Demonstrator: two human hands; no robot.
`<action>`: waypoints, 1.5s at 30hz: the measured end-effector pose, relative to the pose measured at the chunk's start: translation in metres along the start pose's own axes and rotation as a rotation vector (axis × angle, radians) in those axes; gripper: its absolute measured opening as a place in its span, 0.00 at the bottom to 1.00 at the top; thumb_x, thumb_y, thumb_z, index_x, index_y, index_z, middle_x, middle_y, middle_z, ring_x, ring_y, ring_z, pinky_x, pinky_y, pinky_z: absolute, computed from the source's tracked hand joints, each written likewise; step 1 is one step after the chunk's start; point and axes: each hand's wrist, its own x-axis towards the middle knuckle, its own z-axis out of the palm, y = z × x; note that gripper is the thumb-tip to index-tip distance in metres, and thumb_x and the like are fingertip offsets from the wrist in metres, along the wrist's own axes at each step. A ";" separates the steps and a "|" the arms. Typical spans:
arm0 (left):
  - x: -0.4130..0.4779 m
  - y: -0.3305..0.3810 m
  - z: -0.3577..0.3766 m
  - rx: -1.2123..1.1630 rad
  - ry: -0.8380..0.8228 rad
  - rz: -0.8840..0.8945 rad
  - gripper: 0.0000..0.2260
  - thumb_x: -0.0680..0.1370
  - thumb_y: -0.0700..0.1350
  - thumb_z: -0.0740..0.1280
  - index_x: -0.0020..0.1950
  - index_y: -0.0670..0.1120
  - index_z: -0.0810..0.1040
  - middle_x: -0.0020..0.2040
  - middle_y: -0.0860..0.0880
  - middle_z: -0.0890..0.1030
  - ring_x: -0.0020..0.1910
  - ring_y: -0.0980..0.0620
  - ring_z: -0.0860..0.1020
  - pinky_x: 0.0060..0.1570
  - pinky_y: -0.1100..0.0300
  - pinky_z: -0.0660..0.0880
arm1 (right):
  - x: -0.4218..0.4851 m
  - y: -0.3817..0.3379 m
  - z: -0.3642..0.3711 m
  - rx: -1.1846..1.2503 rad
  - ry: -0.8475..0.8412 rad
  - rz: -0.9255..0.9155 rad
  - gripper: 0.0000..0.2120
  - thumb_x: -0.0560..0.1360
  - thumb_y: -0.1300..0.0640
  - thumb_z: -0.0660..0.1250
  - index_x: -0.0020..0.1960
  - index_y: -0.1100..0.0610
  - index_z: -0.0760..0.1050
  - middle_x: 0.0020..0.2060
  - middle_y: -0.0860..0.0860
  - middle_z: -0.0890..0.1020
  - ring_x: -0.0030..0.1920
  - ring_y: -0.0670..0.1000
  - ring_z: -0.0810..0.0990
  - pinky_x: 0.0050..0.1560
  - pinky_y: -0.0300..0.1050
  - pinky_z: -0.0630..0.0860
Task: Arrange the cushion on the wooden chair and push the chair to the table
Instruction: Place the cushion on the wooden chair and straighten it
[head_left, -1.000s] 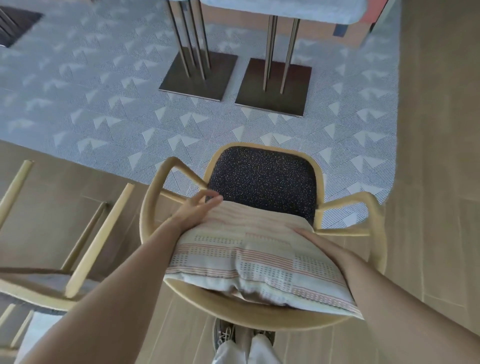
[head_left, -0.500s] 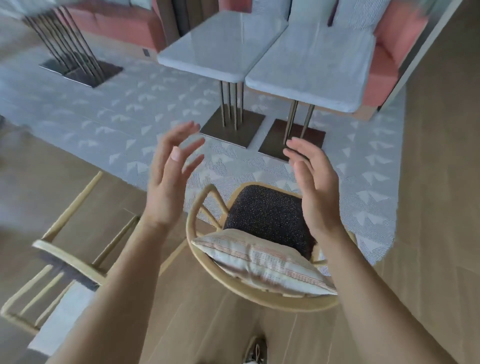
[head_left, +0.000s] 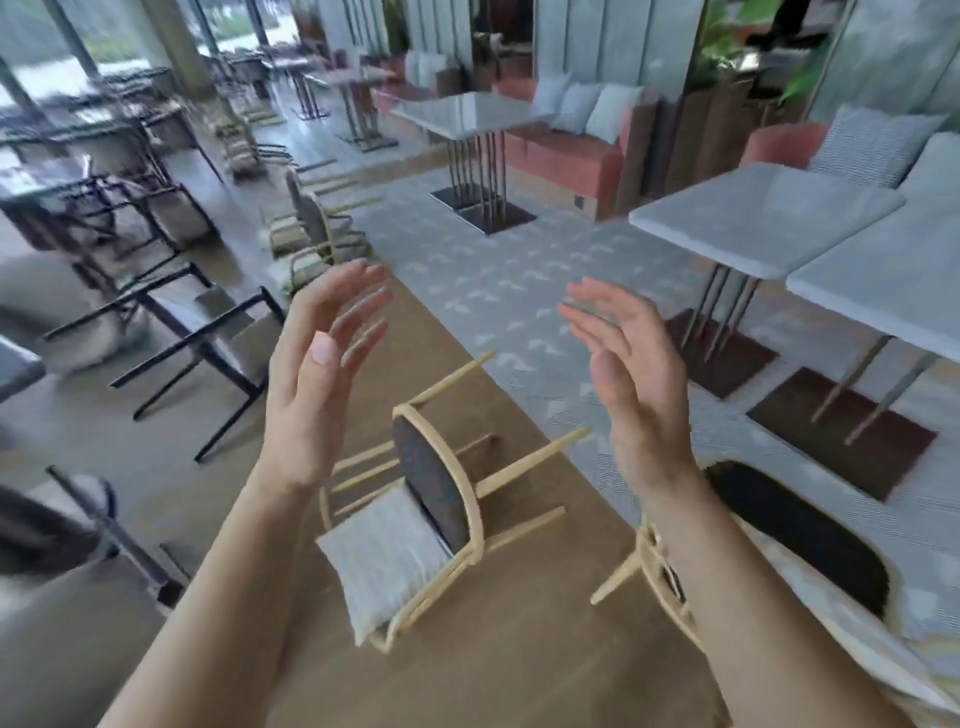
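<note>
My left hand (head_left: 322, 374) and my right hand (head_left: 628, 374) are raised in front of me, palms facing each other, fingers straight, holding nothing. Below my right forearm is the wooden chair (head_left: 649, 564) with its dark speckled seat (head_left: 800, 535). The pale cushion (head_left: 831, 660) on it is blurred at the bottom right corner. Two grey tables (head_left: 769, 223) on metal legs stand side by side on the patterned carpet at the right, beyond the chair.
A second wooden chair (head_left: 467, 499) seems to lie on its side on the wood floor between my arms, a grey cushion (head_left: 384, 556) against it. Black-framed chairs (head_left: 208, 343) stand at the left. Another grey table (head_left: 467, 111) and pink sofas (head_left: 566, 150) are farther back.
Both hands let go of the cushion and rose, open. The view swung up and to the left, so the chair with the cushion slid to the bottom right.
</note>
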 end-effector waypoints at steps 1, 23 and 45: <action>-0.014 0.011 -0.027 0.016 0.025 -0.002 0.24 0.79 0.69 0.67 0.72 0.62 0.76 0.74 0.53 0.77 0.75 0.46 0.74 0.74 0.43 0.69 | -0.006 -0.002 0.029 0.021 -0.027 0.007 0.42 0.76 0.32 0.67 0.73 0.66 0.68 0.70 0.60 0.76 0.71 0.56 0.77 0.75 0.54 0.72; 0.011 0.027 -0.312 0.200 0.072 -0.049 0.25 0.80 0.70 0.66 0.74 0.60 0.75 0.76 0.51 0.76 0.76 0.42 0.74 0.77 0.38 0.68 | 0.061 0.069 0.340 0.234 -0.099 -0.035 0.41 0.77 0.30 0.65 0.73 0.61 0.65 0.71 0.63 0.74 0.70 0.59 0.79 0.72 0.59 0.74; 0.184 -0.273 -0.391 -0.184 -0.238 -0.217 0.24 0.78 0.71 0.67 0.69 0.61 0.78 0.70 0.53 0.79 0.71 0.44 0.77 0.72 0.45 0.71 | 0.132 0.264 0.387 -0.155 0.284 0.231 0.43 0.76 0.28 0.63 0.75 0.61 0.66 0.74 0.58 0.74 0.74 0.56 0.75 0.76 0.58 0.70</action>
